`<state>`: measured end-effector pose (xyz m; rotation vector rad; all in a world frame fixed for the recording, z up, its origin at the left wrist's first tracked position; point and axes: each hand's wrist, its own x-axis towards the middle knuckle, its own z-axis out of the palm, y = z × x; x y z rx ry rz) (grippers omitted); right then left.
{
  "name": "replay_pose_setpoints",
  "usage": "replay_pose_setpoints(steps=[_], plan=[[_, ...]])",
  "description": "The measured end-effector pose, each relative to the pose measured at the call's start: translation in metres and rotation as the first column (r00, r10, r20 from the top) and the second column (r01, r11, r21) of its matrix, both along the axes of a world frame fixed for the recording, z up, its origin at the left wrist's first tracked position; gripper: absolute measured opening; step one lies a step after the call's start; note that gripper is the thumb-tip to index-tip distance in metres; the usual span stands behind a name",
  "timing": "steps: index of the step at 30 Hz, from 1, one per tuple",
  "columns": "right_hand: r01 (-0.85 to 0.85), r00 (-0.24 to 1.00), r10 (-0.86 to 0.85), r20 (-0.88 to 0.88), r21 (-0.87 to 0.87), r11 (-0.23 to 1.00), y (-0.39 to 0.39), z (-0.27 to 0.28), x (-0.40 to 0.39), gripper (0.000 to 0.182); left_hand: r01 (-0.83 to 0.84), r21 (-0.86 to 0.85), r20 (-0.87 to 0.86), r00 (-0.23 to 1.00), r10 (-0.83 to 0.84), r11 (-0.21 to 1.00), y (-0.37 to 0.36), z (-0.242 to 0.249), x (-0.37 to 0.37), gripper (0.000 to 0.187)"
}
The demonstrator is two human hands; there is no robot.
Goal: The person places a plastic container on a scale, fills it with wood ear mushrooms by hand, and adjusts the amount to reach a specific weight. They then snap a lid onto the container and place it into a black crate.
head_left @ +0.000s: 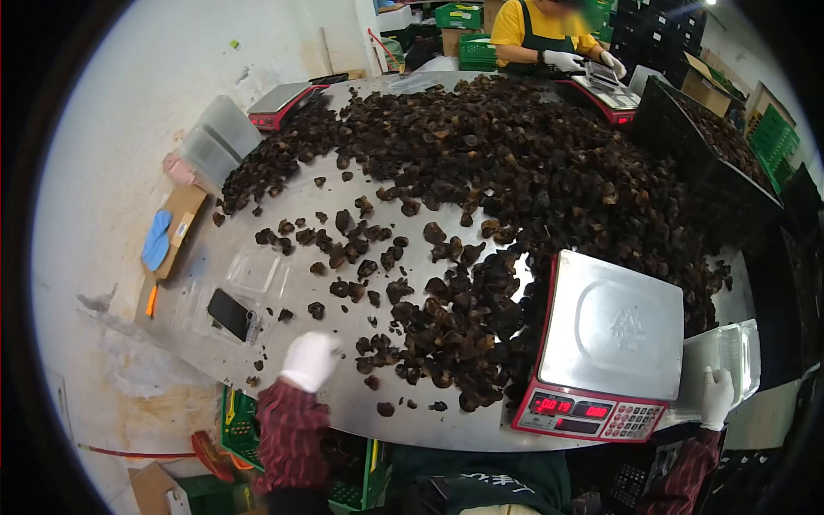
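Some clear plastic trays (pixel 725 343) are being touched by the right hand (pixel 717 399), which is being covered by a white glove. The trays are being seen at the right edge of the shiny metal desk (pixel 296 196), just beside a red and silver scale (pixel 614 330). The fingers are being laid against the near side of the trays, but how tightly they are being closed cannot be told. Red numbers are being shown on the scale, and its flat top is being left bare.

The left hand (pixel 311 360), also being covered by a white glove, is being held over the near edge of the desk. It is being blurred, so whether its fingers are being kept wide or narrow, or anything is being held, cannot be told. Dark curled mushroom pieces (pixel 472 309) are being scattered near it, and a big heap (pixel 549 163) is being spread behind them.

A black phone (pixel 229 314) is being held up by clear plastic on the left. Farther back, a second scale (pixel 281 98) and more clear boxes (pixel 219 142) are being seen. Across the desk, another scale (pixel 601 90) is being worked at by a person in yellow (pixel 511 26). A black crate (pixel 699 172) of dark pieces is being seen on the right.
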<state>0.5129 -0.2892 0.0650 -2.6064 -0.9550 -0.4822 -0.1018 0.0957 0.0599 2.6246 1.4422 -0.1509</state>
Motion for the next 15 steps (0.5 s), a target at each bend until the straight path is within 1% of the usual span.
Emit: replay_pose_setpoints(steps=[1,2,3,4,5,6,8,10,11,12,13,14,15], plan=[[0.018,1.000,-0.018,-0.008,-0.025,1.000,0.001,0.003,-0.001,0.030,-0.117,-0.118,-0.052,0.992,0.111,0.986,-0.005,0.001,-0.025,0.017],[0.031,0.999,-0.031,-0.016,-0.047,0.998,0.004,0.003,-0.002,0.030,-0.169,-0.158,-0.038,0.986,0.165,0.973,-0.008,0.003,-0.036,0.024],[0.042,0.996,-0.042,-0.073,-0.002,0.999,0.001,-0.003,0.004,0.029,-0.223,-0.199,-0.026,0.975,0.222,0.954,-0.009,0.007,-0.045,0.032],[0.045,0.996,-0.045,-0.076,-0.002,0.999,0.000,-0.005,0.006,0.029,-0.242,-0.189,-0.030,0.970,0.240,0.952,-0.006,0.005,-0.049,0.032],[0.050,0.996,-0.050,-0.078,-0.003,0.999,0.000,-0.005,0.007,0.029,-0.115,-0.117,0.205,0.969,0.138,0.986,0.004,-0.003,-0.047,0.038],[0.036,0.997,-0.036,-0.062,0.000,0.999,-0.001,-0.005,0.007,0.030,0.000,-0.016,0.420,0.907,0.007,1.000,0.016,-0.011,-0.042,0.045],[0.028,0.998,-0.028,-0.059,0.003,1.000,-0.005,-0.011,0.013,0.030,-0.033,-0.071,0.609,0.790,0.069,0.997,0.050,-0.020,-0.027,0.051],[0.052,0.995,-0.054,-0.087,-0.027,0.998,-0.007,-0.010,0.016,0.031,-0.210,0.047,0.667,0.734,0.126,0.976,0.097,-0.059,-0.018,0.053],[0.046,0.995,-0.048,-0.083,-0.021,0.999,-0.007,-0.009,0.016,0.031,-0.318,0.082,0.678,0.712,0.181,0.945,0.118,-0.073,-0.009,0.056],[0.056,0.996,-0.059,-0.071,-0.041,0.998,-0.007,-0.010,0.017,0.031,-0.387,0.135,0.659,0.722,0.209,0.912,0.138,-0.087,0.000,0.057],[0.065,0.996,-0.069,-0.059,-0.063,0.996,-0.008,-0.011,0.018,0.032,-0.417,0.079,0.711,0.661,0.242,0.905,0.152,-0.098,0.011,0.057],[0.082,0.994,-0.087,-0.065,-0.084,0.993,-0.009,-0.010,0.019,0.031,-0.459,0.194,0.575,0.769,0.279,0.867,0.163,-0.111,0.025,0.053],[0.070,0.995,-0.076,-0.064,-0.081,0.994,-0.010,-0.012,0.022,0.031,-0.336,0.230,0.601,0.787,0.138,0.914,0.168,-0.112,0.037,0.045]])
